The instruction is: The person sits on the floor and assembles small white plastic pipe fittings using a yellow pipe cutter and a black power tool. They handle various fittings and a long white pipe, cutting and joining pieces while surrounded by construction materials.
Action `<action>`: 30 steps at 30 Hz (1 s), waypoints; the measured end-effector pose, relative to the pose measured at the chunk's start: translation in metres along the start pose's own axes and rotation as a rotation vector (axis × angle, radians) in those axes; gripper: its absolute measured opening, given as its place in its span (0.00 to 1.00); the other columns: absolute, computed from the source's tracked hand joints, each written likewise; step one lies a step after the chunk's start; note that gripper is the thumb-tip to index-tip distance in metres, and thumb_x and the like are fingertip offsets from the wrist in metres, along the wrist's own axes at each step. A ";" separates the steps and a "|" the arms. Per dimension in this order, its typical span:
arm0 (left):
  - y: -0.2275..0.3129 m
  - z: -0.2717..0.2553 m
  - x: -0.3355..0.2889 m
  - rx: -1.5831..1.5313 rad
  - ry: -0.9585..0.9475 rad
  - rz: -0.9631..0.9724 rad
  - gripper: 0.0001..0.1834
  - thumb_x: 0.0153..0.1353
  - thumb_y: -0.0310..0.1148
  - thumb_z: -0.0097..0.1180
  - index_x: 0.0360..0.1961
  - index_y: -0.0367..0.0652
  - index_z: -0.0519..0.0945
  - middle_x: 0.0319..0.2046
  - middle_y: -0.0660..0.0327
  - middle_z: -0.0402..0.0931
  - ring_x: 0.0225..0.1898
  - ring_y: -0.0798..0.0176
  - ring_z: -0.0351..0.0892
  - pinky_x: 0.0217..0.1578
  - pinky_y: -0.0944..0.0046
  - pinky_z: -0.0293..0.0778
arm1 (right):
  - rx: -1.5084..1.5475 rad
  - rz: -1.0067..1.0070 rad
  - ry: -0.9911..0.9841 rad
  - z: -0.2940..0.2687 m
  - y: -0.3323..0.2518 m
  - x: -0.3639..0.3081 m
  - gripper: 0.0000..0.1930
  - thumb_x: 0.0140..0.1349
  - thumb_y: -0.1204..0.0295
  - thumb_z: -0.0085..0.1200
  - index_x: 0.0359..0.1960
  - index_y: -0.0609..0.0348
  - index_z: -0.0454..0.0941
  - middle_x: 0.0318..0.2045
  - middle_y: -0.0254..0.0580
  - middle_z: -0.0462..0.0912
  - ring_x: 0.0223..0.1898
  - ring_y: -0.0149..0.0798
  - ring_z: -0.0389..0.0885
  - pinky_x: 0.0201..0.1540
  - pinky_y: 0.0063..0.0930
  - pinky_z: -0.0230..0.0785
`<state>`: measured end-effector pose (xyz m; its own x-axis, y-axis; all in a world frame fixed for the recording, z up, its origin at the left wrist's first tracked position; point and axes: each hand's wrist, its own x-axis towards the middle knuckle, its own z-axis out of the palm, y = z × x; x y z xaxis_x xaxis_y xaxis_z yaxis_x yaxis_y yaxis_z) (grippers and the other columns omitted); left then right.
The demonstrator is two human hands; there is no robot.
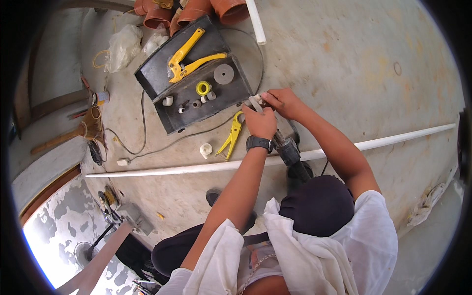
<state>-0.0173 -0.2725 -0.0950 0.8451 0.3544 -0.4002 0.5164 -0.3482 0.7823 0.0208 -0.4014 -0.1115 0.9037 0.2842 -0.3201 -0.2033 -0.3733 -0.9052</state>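
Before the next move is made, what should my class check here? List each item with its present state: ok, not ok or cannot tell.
1. Firm grip: cannot tell. The left hand and right hand meet at a small pale part, but fingers hide the hold.
2. Gloves worn: not ok. Both hands are bare.
3. Wrists free of accessories: not ok. A dark watch is on the left wrist.
4. Case open for access: ok.
5. Cutters stowed: not ok. One yellow cutter lies on the floor.
6. Dark tool switched off: cannot tell.
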 end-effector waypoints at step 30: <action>0.009 0.001 0.002 0.164 -0.018 0.007 0.27 0.63 0.33 0.57 0.58 0.27 0.66 0.51 0.33 0.77 0.54 0.34 0.79 0.55 0.46 0.73 | -0.255 -0.214 -0.049 -0.018 -0.009 0.006 0.13 0.56 0.75 0.64 0.44 0.60 0.82 0.37 0.53 0.87 0.41 0.57 0.85 0.43 0.43 0.77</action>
<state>-0.0107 -0.2757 -0.0893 0.8505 0.3362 -0.4045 0.5246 -0.4883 0.6974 0.0350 -0.4120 -0.0999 0.8954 0.4196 -0.1487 0.0958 -0.5079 -0.8561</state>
